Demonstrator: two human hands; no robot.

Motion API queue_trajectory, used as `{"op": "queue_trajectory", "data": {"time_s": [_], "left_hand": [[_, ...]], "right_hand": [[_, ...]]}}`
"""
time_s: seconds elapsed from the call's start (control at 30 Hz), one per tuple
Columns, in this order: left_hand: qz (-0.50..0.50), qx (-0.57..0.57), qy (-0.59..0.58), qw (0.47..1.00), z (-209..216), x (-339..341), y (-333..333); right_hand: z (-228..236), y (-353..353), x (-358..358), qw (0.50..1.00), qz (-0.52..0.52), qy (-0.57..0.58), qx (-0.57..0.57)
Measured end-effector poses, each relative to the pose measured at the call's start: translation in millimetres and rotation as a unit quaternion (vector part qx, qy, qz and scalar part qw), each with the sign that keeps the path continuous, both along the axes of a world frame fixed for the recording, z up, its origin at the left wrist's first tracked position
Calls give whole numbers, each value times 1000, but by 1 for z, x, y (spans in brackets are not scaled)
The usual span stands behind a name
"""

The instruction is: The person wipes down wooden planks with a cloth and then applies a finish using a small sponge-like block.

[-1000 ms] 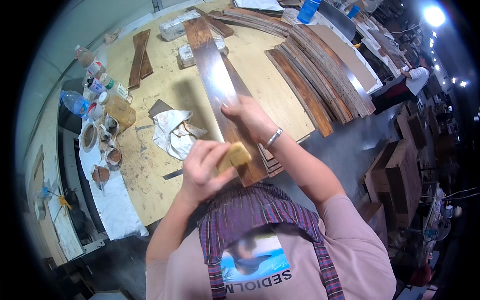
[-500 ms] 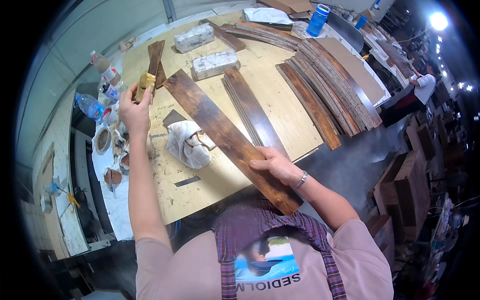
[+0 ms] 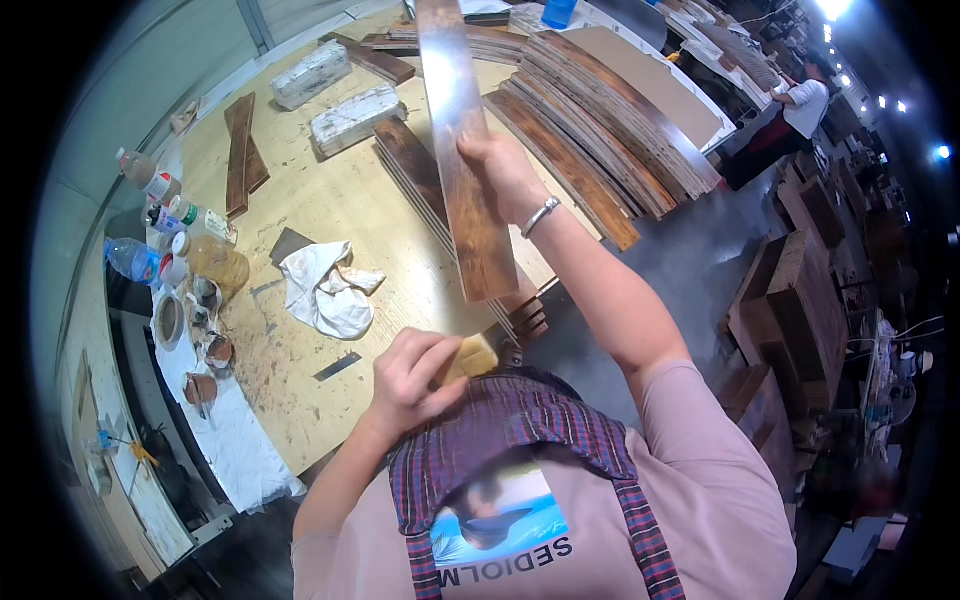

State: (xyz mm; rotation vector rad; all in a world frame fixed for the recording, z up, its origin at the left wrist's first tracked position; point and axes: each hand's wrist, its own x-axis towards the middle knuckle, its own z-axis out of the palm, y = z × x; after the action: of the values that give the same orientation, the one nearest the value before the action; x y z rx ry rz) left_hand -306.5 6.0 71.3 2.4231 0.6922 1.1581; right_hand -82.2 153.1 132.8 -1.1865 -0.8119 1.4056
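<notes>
My right hand (image 3: 508, 172) grips a long dark-stained wooden plank (image 3: 462, 150) near its middle and holds it lifted, its far end pointing away over the workbench (image 3: 300, 200). My left hand (image 3: 412, 378) is close to my chest, closed around a small yellow sponge block (image 3: 470, 357) just below the plank's near end. A stack of similar dark planks (image 3: 420, 170) lies on the bench under the lifted plank.
A crumpled white rag (image 3: 325, 290) lies on the bench's left part. Bottles, jars and small bowls (image 3: 190, 270) crowd the left edge. Two wrapped white blocks (image 3: 345, 100) sit at the back. Curved plank stacks (image 3: 600, 140) fill the right. Another person (image 3: 790, 110) stands far right.
My left hand came back from the left edge of the bench to my chest with the sponge. My right hand lifted the plank off the bench and swung it upright away from me.
</notes>
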Motion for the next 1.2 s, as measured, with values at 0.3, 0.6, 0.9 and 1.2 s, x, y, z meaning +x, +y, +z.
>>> {"op": "queue_trajectory", "data": {"time_s": [0.3, 0.6, 0.9, 1.2], "left_hand": [[92, -138, -179, 970, 51, 17, 26], [140, -121, -124, 975, 65, 35, 96], [324, -10, -156, 933, 60, -43, 206], [448, -133, -163, 869, -1, -160, 233]], "right_hand": [[-60, 17, 0, 887, 230, 389, -95], [-68, -36, -53, 940, 202, 258, -97], [-74, -77, -32, 704, 500, 479, -156], [-77, -109, -18, 738, 490, 417, -202]]}}
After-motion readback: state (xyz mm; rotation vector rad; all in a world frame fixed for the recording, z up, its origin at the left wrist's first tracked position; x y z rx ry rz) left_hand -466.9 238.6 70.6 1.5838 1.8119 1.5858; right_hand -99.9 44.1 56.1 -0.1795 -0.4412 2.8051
